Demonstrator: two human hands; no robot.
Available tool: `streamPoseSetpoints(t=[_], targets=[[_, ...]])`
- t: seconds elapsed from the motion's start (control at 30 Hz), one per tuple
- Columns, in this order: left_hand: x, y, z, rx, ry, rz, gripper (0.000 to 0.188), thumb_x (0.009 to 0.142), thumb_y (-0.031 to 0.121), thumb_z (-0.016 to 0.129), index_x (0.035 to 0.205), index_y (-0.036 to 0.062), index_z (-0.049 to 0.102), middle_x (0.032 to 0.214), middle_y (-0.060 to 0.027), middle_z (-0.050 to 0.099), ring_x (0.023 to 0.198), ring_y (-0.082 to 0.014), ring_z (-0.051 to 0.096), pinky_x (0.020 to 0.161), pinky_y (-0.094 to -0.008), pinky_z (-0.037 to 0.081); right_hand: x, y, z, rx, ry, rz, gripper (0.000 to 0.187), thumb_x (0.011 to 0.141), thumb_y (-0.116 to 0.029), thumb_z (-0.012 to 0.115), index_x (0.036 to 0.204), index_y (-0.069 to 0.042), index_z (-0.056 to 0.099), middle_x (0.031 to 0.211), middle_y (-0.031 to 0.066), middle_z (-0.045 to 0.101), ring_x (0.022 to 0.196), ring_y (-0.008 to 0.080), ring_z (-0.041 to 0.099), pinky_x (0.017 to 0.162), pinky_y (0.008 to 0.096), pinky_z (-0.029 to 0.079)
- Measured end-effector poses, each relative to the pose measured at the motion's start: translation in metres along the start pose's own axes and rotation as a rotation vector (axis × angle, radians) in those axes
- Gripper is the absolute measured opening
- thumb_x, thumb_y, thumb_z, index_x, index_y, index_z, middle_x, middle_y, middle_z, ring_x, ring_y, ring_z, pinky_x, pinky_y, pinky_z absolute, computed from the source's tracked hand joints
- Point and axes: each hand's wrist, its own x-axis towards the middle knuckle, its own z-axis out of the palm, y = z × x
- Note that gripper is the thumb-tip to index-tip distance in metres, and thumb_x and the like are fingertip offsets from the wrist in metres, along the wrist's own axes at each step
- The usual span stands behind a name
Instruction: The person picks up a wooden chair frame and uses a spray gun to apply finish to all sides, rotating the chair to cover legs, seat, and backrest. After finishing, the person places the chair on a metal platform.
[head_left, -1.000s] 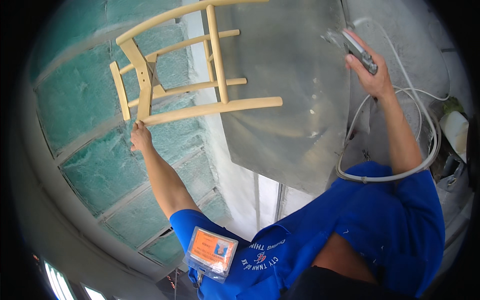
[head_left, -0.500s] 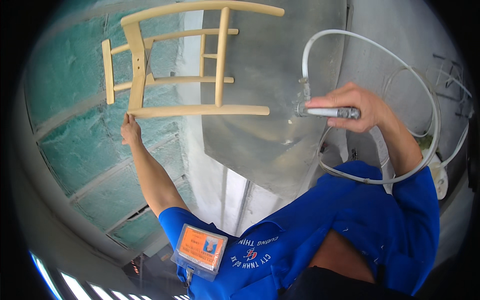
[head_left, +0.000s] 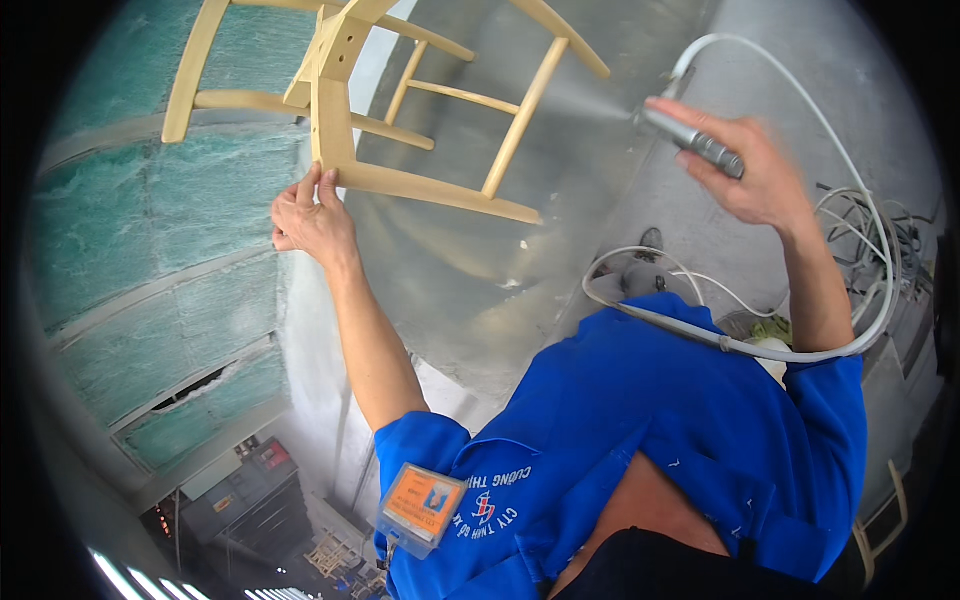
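Observation:
A pale wooden chair frame (head_left: 430, 188) hangs tilted at the upper left, its top cut off by the picture's edge. My left hand (head_left: 318, 215) pinches a corner of it, where a leg meets a flat crosspiece, between thumb and fingers. To the right, my right hand (head_left: 755, 170) is wrapped round a silver spray gun (head_left: 695, 138). A pale mist fans out from the gun's nozzle toward the frame's legs and rungs, with a gap between nozzle and wood. A white hose (head_left: 815, 115) loops from the gun round my right forearm.
Green fibrous filter panels (head_left: 100, 215) line the wall at left. A grey sheet-like surface (head_left: 470, 260) lies behind the frame. Coiled hoses (head_left: 865, 235) lie on the floor at right. Wooden frames (head_left: 330, 552) stand at the lower left, another (head_left: 890, 520) at lower right.
The chair frame has turned and tilted, its near leg now sloping down to the right. My left hand has moved right and up. The spray gun has risen, and mist now shows.

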Motion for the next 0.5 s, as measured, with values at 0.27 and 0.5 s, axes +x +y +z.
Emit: streamPoseSetpoints(t=[0.27,0.5], targets=[[-0.063,0.056,-0.024,-0.153,-0.011,0.061,0.024,0.082,0.038,0.083,0.105,0.031,0.08,0.099,0.0063,0.062,0.109,-0.0204,0.057,0.096,-0.0519,0.028,-0.007,-0.044,0.054,0.111,-0.289,0.179,0.062,0.089,0.001,0.064,0.148,-0.015,0.057,0.086,0.0141,0.073,0.064,0.0201,0.061,0.067,0.0364,0.05],[-0.104,0.081,-0.02,-0.297,0.007,0.058,0.026,0.081,0.039,0.084,0.105,0.0304,0.078,0.1,0.0074,0.061,0.114,-0.0197,0.057,0.102,-0.0528,0.026,-0.028,-0.05,0.07,-0.16,0.099,0.218,0.057,0.091,-0.006,0.067,0.147,-0.018,0.058,0.11,0.0212,0.074,0.095,0.0365,0.074,0.083,0.0405,0.056]])
